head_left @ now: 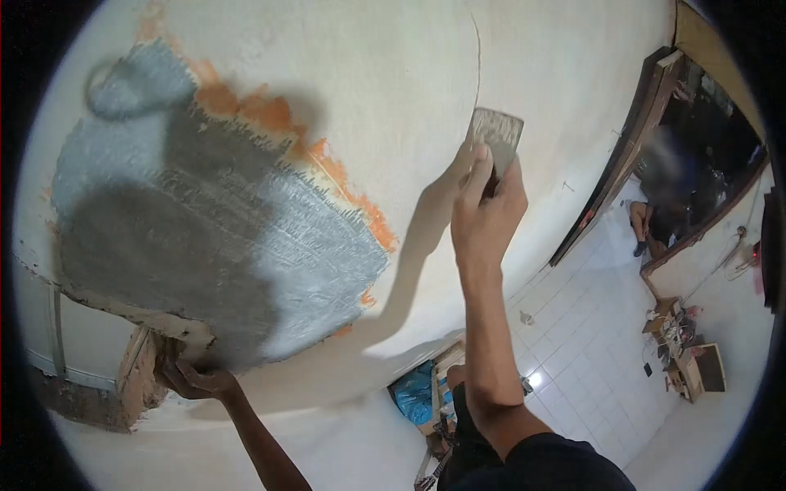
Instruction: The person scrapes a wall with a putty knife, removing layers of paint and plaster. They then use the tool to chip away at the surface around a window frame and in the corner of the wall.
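My right hand (489, 209) is closed round a flat, rectangular grey scraper (499, 131) with pale plaster smears, the thumb pressed on its face. Its blade overlaps the lower end of a thin vertical crack (477, 61) in the cream wall (393, 106). Lower left, my left hand (195, 376) has its fingers curled at the rough broken edge (168, 326) under a large grey plaster patch (319, 245). Part of those fingers is hidden in shadow behind the edge. Orange-brown paint marks (266, 110) border the patch's upper right side.
A dark-framed doorway (614, 164) stands at right, with a person (643, 221) partly visible beyond it. White floor tiles (581, 335) lie far below. A blue plastic bag (413, 397) is near my legs, and a cluttered wooden box (688, 368) stands by the right wall.
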Available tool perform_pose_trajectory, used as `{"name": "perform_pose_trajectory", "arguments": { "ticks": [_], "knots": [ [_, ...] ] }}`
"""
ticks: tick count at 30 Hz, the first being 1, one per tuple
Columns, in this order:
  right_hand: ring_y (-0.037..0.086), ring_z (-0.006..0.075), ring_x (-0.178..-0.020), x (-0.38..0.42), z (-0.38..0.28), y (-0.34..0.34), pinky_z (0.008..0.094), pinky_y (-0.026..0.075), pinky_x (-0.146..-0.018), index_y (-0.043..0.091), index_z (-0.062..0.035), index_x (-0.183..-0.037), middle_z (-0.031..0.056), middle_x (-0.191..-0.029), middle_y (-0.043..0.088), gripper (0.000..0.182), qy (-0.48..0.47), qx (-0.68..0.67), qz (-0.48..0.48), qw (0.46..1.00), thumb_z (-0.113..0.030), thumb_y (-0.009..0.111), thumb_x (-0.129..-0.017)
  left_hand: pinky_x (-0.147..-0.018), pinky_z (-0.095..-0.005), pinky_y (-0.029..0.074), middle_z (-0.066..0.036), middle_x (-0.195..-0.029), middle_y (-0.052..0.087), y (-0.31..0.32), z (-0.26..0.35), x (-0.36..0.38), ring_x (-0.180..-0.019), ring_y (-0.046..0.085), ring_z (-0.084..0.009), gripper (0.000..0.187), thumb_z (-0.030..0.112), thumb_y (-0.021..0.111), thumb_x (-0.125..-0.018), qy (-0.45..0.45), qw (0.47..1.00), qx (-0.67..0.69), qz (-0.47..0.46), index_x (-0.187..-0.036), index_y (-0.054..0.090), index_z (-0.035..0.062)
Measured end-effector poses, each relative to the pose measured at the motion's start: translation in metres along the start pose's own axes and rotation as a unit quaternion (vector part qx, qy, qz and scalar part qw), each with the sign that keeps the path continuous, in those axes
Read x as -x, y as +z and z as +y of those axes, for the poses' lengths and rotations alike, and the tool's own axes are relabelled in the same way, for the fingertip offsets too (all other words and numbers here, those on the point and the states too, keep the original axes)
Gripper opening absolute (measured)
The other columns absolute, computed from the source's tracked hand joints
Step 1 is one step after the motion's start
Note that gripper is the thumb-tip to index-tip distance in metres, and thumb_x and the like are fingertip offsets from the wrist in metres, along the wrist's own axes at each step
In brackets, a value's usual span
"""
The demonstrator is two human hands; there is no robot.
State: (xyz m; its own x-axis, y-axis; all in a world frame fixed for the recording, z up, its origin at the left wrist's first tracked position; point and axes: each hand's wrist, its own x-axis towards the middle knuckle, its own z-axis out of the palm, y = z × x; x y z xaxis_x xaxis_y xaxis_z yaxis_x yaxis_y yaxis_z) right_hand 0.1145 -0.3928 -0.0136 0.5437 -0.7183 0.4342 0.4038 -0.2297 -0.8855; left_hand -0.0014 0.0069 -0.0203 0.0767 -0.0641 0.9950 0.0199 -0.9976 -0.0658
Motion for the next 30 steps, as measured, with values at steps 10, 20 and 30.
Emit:
{"name": "perform_pose_trajectory", "arguments": {
  "ticks": [10, 20, 30],
  "knots": [
    [0.043, 0.0033, -0.051, 0.106, 0.019, 0.015, 0.0197, 0.034, -0.045, 0.053, -0.0010, -0.088, -0.0005, -0.059, 0.048, 0.021, 0.183, -0.093, 0.007, 0.979, -0.019, 0.047, -0.096, -0.086, -0.0468, 0.049, -0.017, -0.107, 0.060, 0.003, -0.004, -0.006, -0.099, 0.059, -0.0344, 0.041, 0.032, 0.032, -0.098, 0.168, 0.981, -0.090, 0.024, -0.115, 0.053, 0.0010],
    [0.050, 0.0211, -0.053, 0.312, -0.001, 0.000, 0.0297, 0.042, -0.052, 0.055, 0.0015, -0.085, 0.0133, -0.062, 0.051, 0.014, 0.167, -0.053, -0.268, 0.947, -0.011, 0.057, -0.088, -0.085, -0.0515, 0.037, -0.017, -0.107, 0.057, -0.002, 0.032, -0.020, -0.102, 0.048, -0.0359, 0.041, 0.034, 0.038, -0.091, -0.059, 0.998, 0.019, -0.006, -0.089, 0.062, 0.0007],
    [0.048, 0.0098, -0.053, 0.044, -0.050, -0.071, 0.0258, 0.038, -0.047, 0.047, -0.0001, -0.090, 0.0054, -0.065, 0.054, 0.015, 0.149, -0.130, -0.298, 0.934, -0.015, 0.049, -0.091, -0.083, -0.0477, 0.038, -0.017, -0.098, 0.060, 0.004, 0.036, -0.025, -0.095, 0.054, -0.0380, 0.028, 0.025, 0.049, -0.089, 0.013, 1.000, 0.007, 0.024, -0.098, 0.063, 0.0028]
  ]
}}
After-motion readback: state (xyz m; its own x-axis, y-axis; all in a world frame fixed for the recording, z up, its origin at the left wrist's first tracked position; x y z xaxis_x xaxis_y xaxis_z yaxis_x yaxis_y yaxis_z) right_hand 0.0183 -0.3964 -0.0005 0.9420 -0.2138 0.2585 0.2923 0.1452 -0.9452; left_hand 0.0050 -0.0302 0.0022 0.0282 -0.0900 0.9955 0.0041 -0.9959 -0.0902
